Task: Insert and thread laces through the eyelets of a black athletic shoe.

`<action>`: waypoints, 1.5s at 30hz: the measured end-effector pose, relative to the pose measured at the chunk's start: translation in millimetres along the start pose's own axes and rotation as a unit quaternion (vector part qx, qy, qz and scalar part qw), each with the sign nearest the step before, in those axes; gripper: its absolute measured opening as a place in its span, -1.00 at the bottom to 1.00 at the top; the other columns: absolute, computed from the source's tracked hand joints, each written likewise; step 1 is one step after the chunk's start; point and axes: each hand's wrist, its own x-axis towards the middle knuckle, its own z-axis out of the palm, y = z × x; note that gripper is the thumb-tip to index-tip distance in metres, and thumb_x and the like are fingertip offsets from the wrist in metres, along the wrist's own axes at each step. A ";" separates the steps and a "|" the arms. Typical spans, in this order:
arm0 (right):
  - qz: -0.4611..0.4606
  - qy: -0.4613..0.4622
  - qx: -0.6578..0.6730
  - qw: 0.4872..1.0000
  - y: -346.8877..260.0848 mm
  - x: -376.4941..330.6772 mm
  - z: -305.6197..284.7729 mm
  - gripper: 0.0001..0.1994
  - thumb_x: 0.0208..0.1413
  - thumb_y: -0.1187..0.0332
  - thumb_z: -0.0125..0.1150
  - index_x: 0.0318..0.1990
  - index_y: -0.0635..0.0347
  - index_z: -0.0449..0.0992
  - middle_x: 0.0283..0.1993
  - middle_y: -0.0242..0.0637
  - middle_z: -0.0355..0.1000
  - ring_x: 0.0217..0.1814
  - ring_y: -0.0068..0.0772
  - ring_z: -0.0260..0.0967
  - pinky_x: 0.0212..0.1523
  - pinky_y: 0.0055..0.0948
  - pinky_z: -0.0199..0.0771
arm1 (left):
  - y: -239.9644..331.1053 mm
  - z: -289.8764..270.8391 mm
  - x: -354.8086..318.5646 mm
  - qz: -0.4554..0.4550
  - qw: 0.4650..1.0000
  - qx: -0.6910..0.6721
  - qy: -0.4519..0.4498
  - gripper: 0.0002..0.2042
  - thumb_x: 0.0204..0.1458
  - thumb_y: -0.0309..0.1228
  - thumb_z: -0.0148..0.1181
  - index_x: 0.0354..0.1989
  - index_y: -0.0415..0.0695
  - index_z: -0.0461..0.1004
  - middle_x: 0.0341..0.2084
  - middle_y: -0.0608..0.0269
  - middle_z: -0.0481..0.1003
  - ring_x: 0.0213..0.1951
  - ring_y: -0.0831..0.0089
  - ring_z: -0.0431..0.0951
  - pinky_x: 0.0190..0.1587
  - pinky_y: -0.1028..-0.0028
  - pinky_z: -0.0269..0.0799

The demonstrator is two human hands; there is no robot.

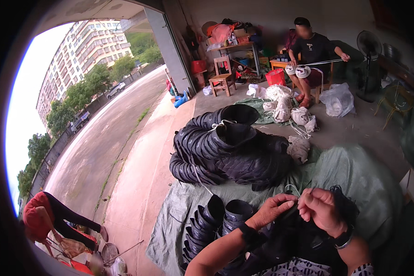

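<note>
My left hand (273, 209) is closed, thumb and fingertips pinched on a thin white cord (291, 186) that loops up between my hands. Close beside it, my right hand (323, 209) is also closed in a pinch at the cord's other side. Dark material (285, 234) lies under both hands on my lap; its kind is hard to make out. To the left of my forearm stand two rows of nested black cup-shaped pieces (204, 221). Beyond them rises a large pile of the same black pieces (216, 147), tied with white cord.
A green tarp (179, 225) spreads under the pile. Bundles of white cord (280, 103) lie farther off, near a seated person (313, 50) stretching cords. A wooden chair (223, 78), a cluttered table (237, 46) and a fan (369, 43) stand behind. Another person (55, 216) bends at lower left.
</note>
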 end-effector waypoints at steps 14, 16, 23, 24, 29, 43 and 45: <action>-0.094 0.464 0.357 0.805 -9.4 -98.4 -319.2 -0.78 0.21 0.21 -0.01 -0.41 0.11 0.35 -0.23 -0.31 0.44 -0.30 -0.47 0.36 -0.20 -0.43 0.37 | -0.9 -277.7 -121.2 0.041 0.865 0.022 0.499 -0.72 0.21 -0.19 -0.13 -0.16 -0.04 0.48 -0.56 0.55 0.35 -0.57 0.74 0.25 -0.51 0.65 0.13; -0.117 0.433 0.325 0.832 -6.3 -190.5 -445.8 -0.80 0.20 0.24 -0.02 -0.40 0.13 0.36 -0.26 -0.33 0.46 -0.55 -0.60 0.26 -0.49 -0.57 0.28 | 1.9 -354.9 -184.0 0.022 0.745 -0.220 0.630 -0.69 0.20 -0.37 -0.22 0.05 -0.11 0.35 -0.60 0.49 0.31 -0.60 0.71 0.24 -0.61 0.65 0.20; 0.109 0.455 0.015 0.884 35.4 -116.4 -295.3 -0.87 0.14 0.32 0.05 -0.26 0.15 0.44 -0.32 -0.32 0.47 -0.76 -0.79 -0.08 -0.77 -0.74 -0.14 | 34.6 -179.7 -125.6 -0.089 0.900 -0.071 0.420 -0.68 0.20 -0.13 -0.09 -0.23 -0.14 0.44 -0.78 0.49 0.16 -0.75 0.70 0.07 -0.70 0.62 -0.03; 0.110 0.380 -0.030 0.918 44.6 -96.4 -258.5 -0.87 0.12 0.34 0.05 -0.27 0.19 0.43 -0.36 -0.27 0.48 -0.77 -0.79 -0.09 -0.78 -0.73 -0.15 | 34.5 -135.6 -104.7 -0.088 0.940 -0.036 0.329 -0.64 0.20 -0.09 -0.08 -0.35 -0.14 0.47 -0.83 0.49 0.14 -0.77 0.70 0.06 -0.70 0.62 -0.06; 0.117 0.096 -0.207 0.967 69.5 -36.2 -109.1 -0.79 0.23 0.33 -0.09 -0.29 0.28 0.43 -0.40 -0.25 0.51 -0.75 -0.69 0.20 -0.71 -0.64 0.16 | 33.8 25.2 -51.9 0.029 0.861 0.502 0.079 -0.85 -0.04 -0.32 0.24 -0.48 -0.14 0.50 -0.63 0.29 0.44 -0.54 0.43 0.46 -0.49 0.47 0.35; 0.244 0.123 -0.032 0.962 89.1 -12.9 -115.9 -0.85 0.15 0.30 0.10 -0.35 0.18 0.45 -0.61 -0.56 0.22 -0.70 -0.80 0.04 -0.71 -0.76 -0.06 | 34.9 -22.2 -20.0 -0.182 0.912 0.337 -0.148 -0.81 -0.22 -0.52 0.17 -0.35 -0.20 0.54 -0.56 0.23 0.53 -0.45 0.47 0.52 -0.33 0.53 0.38; 0.247 0.205 0.051 0.946 90.3 -21.3 -134.9 -0.90 0.11 0.34 0.15 -0.34 0.14 0.46 -0.61 -0.59 0.19 -0.71 -0.83 0.01 -0.74 -0.78 -0.10 | 30.5 -22.5 -20.1 -0.178 0.936 0.281 -0.112 -0.84 -0.21 -0.51 0.20 -0.40 -0.24 0.52 -0.54 0.26 0.52 -0.42 0.52 0.49 -0.31 0.55 0.36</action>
